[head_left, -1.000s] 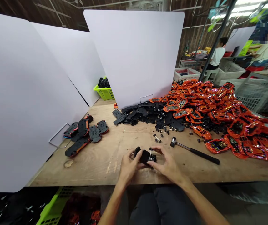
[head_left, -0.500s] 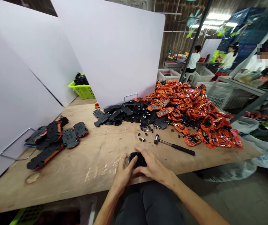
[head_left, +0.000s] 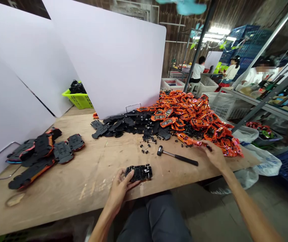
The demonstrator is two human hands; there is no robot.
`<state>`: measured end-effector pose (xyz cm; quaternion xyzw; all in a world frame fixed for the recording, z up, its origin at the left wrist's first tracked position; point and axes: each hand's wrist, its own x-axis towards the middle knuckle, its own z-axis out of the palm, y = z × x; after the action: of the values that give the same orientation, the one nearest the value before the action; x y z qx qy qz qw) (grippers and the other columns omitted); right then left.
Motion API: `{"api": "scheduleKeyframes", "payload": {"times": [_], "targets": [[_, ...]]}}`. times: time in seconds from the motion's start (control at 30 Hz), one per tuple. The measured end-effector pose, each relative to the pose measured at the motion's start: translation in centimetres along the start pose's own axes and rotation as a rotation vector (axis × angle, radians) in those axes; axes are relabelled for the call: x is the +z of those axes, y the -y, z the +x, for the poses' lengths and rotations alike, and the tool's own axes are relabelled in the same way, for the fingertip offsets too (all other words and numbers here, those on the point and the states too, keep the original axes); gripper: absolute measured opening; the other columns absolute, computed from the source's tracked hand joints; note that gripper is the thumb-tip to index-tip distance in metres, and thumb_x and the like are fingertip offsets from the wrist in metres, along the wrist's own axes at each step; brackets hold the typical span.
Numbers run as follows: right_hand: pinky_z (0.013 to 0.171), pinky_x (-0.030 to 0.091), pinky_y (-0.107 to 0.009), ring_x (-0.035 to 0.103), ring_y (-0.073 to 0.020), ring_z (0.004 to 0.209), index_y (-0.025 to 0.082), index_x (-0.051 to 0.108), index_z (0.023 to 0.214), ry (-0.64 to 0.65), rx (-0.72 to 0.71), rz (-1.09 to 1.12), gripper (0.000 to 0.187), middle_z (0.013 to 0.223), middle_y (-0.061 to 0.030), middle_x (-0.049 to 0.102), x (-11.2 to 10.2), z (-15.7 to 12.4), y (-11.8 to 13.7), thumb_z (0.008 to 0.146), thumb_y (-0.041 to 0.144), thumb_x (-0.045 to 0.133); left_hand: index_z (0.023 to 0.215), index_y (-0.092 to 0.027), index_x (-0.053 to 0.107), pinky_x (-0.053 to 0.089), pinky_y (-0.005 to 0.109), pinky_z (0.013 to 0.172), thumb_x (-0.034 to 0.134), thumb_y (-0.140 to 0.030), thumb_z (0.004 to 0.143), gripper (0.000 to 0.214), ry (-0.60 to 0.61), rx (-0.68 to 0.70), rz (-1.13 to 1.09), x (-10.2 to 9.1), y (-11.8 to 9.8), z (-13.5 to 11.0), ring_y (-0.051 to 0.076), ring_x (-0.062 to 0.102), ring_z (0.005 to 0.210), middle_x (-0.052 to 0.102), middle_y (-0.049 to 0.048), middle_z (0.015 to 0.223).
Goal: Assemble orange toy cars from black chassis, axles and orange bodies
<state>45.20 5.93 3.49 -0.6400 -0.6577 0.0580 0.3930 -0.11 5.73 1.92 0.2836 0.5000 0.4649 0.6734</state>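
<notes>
Near the table's front edge, my left hand [head_left: 118,186] grips a black toy car chassis [head_left: 142,172], thumb on top and fingers beneath. Small wheels and bright axles show on its upturned side. My right hand [head_left: 214,155] reaches to the front of the orange shell pile [head_left: 194,112], with its fingers closed on a shiny orange toy car shell [head_left: 197,143], mostly hidden by the hand. Between the hands lies a hammer [head_left: 175,156] with a black handle. Loose wheel axles [head_left: 145,150] lie just behind the chassis.
Black chassis [head_left: 116,126] are heaped at the back. Several dark-bottomed car pieces [head_left: 44,146] lie at the left. White panels [head_left: 118,57] stand behind, beside a green basket [head_left: 79,101]. Plastic bags [head_left: 262,161] hang at the right edge. Other people sit farther back.
My right hand has let go of the chassis and moved right to the orange shells, taking hold of one. The chassis stays in my left hand, now fully exposed. The view has turned rightward.
</notes>
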Motion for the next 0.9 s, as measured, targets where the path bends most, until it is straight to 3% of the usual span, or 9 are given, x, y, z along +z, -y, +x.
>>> {"api": "scheduleKeyframes", "payload": {"times": [0.07, 0.13, 0.23, 0.37, 0.47, 0.57, 0.67, 0.8, 0.9], "targets": [[0.091, 0.060, -0.042, 0.073, -0.0264, 0.102, 0.023, 0.068, 0.126, 0.065, 0.084, 0.155, 0.036, 0.115, -0.0093, 0.077, 0.6, 0.1, 2.6, 0.098, 0.045, 0.057, 0.093, -0.019, 0.056, 0.068, 0.039, 0.087, 0.093, -0.042, 0.068, 0.050, 0.006, 0.014, 0.007, 0.3, 0.1, -0.2, 0.021, 0.078, 0.091, 0.073, 0.0027, 0.097], [0.090, 0.061, -0.039, 0.074, -0.0249, 0.103, 0.023, 0.065, 0.133, 0.290, 0.115, 0.317, 0.042, 0.117, -0.0081, 0.077, 1.9, -0.1, 5.8, 0.099, 0.047, 0.057, 0.094, -0.020, 0.056, 0.067, 0.039, 0.088, 0.092, -0.045, 0.068, 0.051, 0.013, 0.027, 0.028, 0.7, 0.2, -0.4, 0.021, 0.077, 0.091, 0.072, 0.0010, 0.094], [0.101, 0.057, -0.042, 0.070, -0.0247, 0.115, 0.024, 0.067, 0.133, 0.582, 0.033, 0.376, 0.039, 0.127, -0.0075, 0.074, 5.3, -0.7, 9.8, 0.104, 0.043, 0.050, 0.094, -0.020, 0.056, 0.067, 0.039, 0.086, 0.092, -0.050, 0.067, 0.054, 0.009, 0.043, 0.083, 1.0, 0.3, -0.7, 0.020, 0.076, 0.088, 0.069, -0.0015, 0.088], [0.108, 0.051, -0.049, 0.067, -0.0261, 0.118, 0.023, 0.069, 0.131, 0.476, -0.046, 0.172, 0.040, 0.124, -0.0114, 0.072, 8.6, -2.1, 11.1, 0.108, 0.035, 0.038, 0.089, -0.021, 0.052, 0.066, 0.039, 0.085, 0.092, -0.053, 0.065, 0.056, 0.001, 0.033, 0.115, 0.8, 0.2, -1.0, 0.018, 0.074, 0.082, 0.065, -0.0052, 0.080], [0.108, 0.050, -0.052, 0.063, -0.0295, 0.124, 0.027, 0.057, 0.145, 0.419, -0.105, 0.048, 0.043, 0.132, -0.0120, 0.066, 8.8, -3.3, 10.5, 0.105, 0.042, 0.050, 0.086, -0.021, 0.055, 0.065, 0.040, 0.087, 0.089, -0.058, 0.068, 0.053, 0.043, -0.014, 0.084, 0.2, 0.2, -0.8, 0.021, 0.075, 0.086, 0.067, -0.0023, 0.082], [0.104, 0.053, -0.055, 0.062, -0.0348, 0.122, 0.026, 0.056, 0.144, 0.446, -0.149, -0.004, 0.059, 0.132, -0.0139, 0.064, 8.3, -3.9, 11.1, 0.092, 0.050, 0.072, 0.084, -0.019, 0.059, 0.066, 0.042, 0.085, 0.083, -0.066, 0.072, 0.053, 0.060, -0.030, 0.054, -0.3, 0.3, -0.3, 0.025, 0.075, 0.089, 0.070, 0.0034, 0.088], [0.105, 0.054, -0.051, 0.062, -0.0322, 0.122, 0.027, 0.056, 0.141, 0.469, -0.158, 0.070, 0.052, 0.130, -0.0128, 0.064, 8.5, -3.7, 13.7, 0.095, 0.046, 0.070, 0.085, -0.019, 0.060, 0.066, 0.044, 0.083, 0.082, -0.067, 0.071, 0.054, 0.068, -0.026, 0.054, -0.4, 0.7, 0.0, 0.026, 0.074, 0.092, 0.073, 0.0047, 0.092], [0.114, 0.049, -0.045, 0.058, -0.0286, 0.132, 0.031, 0.051, 0.144, 0.589, -0.285, 0.197, 0.055, 0.140, -0.0100, 0.060, 10.5, -3.0, 17.6, 0.095, 0.042, 0.071, 0.090, -0.020, 0.064, 0.065, 0.045, 0.083, 0.079, -0.068, 0.074, 0.053, 0.137, -0.061, 0.005, -0.1, 1.1, 0.2, 0.028, 0.076, 0.092, 0.078, 0.0083, 0.100], [0.113, 0.050, -0.046, 0.060, -0.0280, 0.130, 0.029, 0.051, 0.144, 0.660, -0.363, 0.215, 0.056, 0.139, -0.0096, 0.063, 12.5, -2.9, 18.6, 0.093, 0.038, 0.074, 0.096, -0.020, 0.069, 0.064, 0.045, 0.080, 0.070, -0.073, 0.079, 0.056, 0.182, -0.085, -0.019, 0.0, 1.1, 0.4, 0.029, 0.077, 0.091, 0.080, 0.0117, 0.103]]}}
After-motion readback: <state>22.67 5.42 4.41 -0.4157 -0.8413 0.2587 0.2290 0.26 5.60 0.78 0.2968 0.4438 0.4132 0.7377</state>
